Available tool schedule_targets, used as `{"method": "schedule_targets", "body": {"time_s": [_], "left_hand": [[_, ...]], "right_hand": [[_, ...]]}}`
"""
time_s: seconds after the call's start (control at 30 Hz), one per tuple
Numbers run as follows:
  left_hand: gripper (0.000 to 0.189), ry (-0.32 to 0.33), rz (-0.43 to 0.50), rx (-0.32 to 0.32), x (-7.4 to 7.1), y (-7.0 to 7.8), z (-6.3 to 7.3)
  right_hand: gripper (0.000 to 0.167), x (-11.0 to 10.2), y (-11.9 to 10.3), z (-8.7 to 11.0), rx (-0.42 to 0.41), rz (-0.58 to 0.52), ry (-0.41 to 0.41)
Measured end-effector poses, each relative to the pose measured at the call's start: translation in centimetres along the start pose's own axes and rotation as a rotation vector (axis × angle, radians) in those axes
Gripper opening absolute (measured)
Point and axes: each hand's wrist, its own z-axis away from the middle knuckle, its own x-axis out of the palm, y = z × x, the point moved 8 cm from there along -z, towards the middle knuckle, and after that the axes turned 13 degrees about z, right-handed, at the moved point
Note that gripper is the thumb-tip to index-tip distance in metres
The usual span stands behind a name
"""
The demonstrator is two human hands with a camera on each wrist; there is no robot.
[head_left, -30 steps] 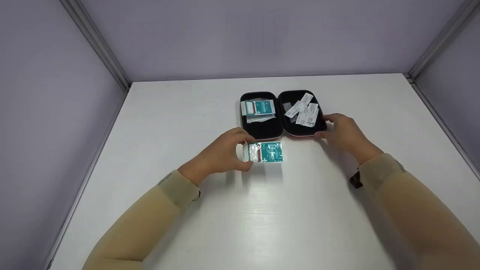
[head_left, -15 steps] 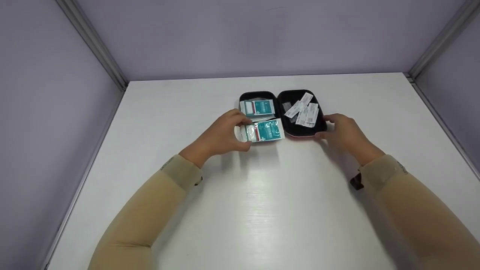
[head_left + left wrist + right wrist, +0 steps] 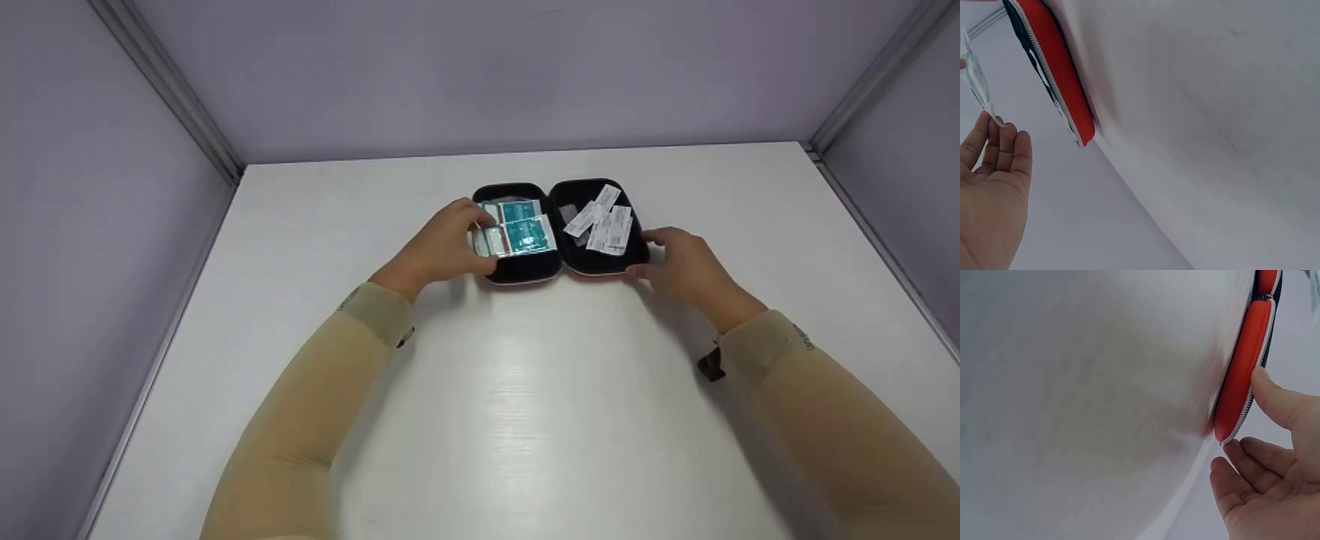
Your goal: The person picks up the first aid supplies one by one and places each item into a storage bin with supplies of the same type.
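Observation:
My left hand pinches a shiny teal-and-white packet by its left end, between thumb and fingers. It holds the packet over the left half of an unzipped black-lined case. In the left wrist view the packet appears edge-on, above the red shell of the case. Beneath it, another teal-and-white packet lies in that half, partly covered. My right hand grips the case's right rim. From the right wrist, its thumb rests on the zipper edge and fingertips touch the case's corner.
Several white paper strips lie loosely in the right half of the case, over a greyish piece. The case lies flat on a white table. Pale purple panels stand behind the table and at both sides.
My left hand has carried the packet away from me, from in front of the case to over its left half. My right hand has kept its hold on the right rim.

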Motion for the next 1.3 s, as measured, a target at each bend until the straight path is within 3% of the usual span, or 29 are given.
{"method": "schedule_targets", "body": {"time_s": [0.13,0.4,0.47,0.5,0.7,0.73,0.97,1.3], "left_hand": [[0.064,0.005,-0.025,-0.015,0.5,-0.5,-1.0],[0.067,-0.032,-0.045,0.02,2.4,-0.8,-2.5],[0.067,-0.033,-0.049,0.018,2.6,-0.7,-2.5],[0.067,-0.039,-0.041,0.018,2.8,-1.9,-3.4],[0.066,-0.036,-0.097,0.017,2.8,-1.8,-3.7],[0.065,-0.029,-0.127,0.02,2.6,-0.6,-2.9],[0.064,-0.026,-0.278,0.013,2.6,-0.8,-2.7],[0.071,-0.007,-0.26,-0.001,2.3,-0.4,-1.8]], "right_hand": [[0.073,-0.1,0.4,0.3,0.003,0.003,0.0],[0.073,-0.1,1.6,1.1,0.022,0.004,-0.008],[0.074,-0.1,1.6,1.3,0.025,0.001,-0.01],[0.074,-0.1,1.5,1.3,0.024,0.001,-0.01],[0.073,-0.2,1.2,1.4,0.02,-0.004,-0.004],[0.073,-0.3,1.2,1.4,0.018,-0.003,-0.002],[0.072,-0.2,0.8,1.5,-0.002,0.005,0.003],[0.07,-0.4,0.8,1.6,-0.013,0.011,0.004]]}}
